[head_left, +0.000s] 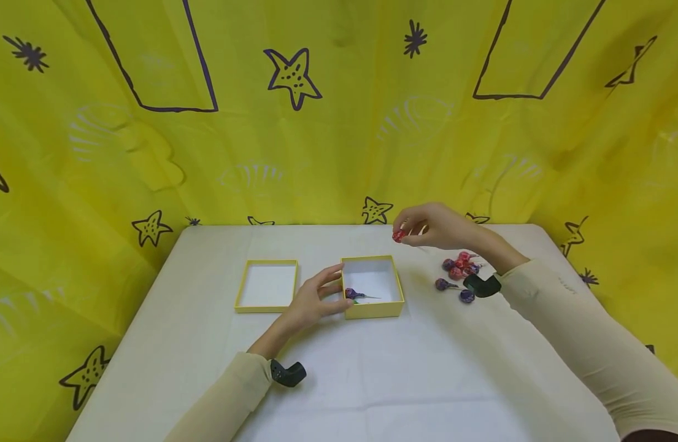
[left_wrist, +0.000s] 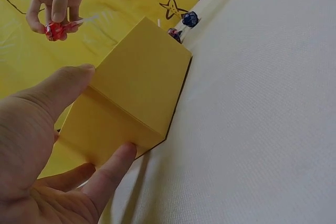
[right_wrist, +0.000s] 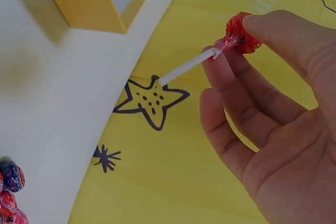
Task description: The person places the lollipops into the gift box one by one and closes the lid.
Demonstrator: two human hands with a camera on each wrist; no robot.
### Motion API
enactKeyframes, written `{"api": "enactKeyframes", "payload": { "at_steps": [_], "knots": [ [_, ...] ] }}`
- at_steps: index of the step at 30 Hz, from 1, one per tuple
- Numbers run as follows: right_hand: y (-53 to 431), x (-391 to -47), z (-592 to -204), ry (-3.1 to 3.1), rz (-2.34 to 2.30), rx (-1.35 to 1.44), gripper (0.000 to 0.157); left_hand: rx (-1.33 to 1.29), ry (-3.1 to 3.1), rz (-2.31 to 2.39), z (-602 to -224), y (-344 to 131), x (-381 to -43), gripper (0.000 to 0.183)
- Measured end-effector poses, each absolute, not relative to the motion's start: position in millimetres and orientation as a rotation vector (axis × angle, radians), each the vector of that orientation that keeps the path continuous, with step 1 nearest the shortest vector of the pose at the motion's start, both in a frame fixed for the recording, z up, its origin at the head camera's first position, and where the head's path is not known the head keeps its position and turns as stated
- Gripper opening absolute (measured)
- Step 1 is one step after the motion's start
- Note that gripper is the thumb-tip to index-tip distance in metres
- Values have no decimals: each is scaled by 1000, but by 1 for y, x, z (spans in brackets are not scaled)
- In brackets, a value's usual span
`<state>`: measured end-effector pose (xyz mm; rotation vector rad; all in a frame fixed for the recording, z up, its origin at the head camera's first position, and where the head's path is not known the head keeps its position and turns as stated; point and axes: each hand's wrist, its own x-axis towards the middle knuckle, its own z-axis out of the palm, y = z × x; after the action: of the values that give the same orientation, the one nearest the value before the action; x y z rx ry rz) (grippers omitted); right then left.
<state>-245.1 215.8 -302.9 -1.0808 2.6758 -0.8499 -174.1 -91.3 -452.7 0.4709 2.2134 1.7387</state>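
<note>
My right hand (head_left: 435, 227) pinches a red-wrapped lollipop (right_wrist: 242, 32) by its candy head, up in the air beyond the box's back right corner. Its white stick points away from the fingers in the right wrist view. My left hand (head_left: 312, 301) holds the left side of an open yellow box (head_left: 374, 311), thumb at the near corner and fingers along the side wall. Inside the box lies a purple-wrapped lollipop (head_left: 354, 293), with a bit of green below it, mostly hidden.
Left of the box lies its yellow-rimmed lid (head_left: 267, 309), white inside facing up. A pile of red and purple lollipops (head_left: 456, 273) rests on the white-covered table (head_left: 339, 380) at the right, under my right forearm. Behind hangs a yellow curtain (head_left: 339, 153) with star drawings.
</note>
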Motion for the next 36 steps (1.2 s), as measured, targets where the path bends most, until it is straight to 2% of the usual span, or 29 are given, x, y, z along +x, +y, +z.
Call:
{"api": "enactKeyframes", "payload": {
  "at_steps": [36],
  "knots": [
    [152,-242,-381,2458,-902,-1087,15,475,2182,1793,-454,-91,-174,82]
  ]
}}
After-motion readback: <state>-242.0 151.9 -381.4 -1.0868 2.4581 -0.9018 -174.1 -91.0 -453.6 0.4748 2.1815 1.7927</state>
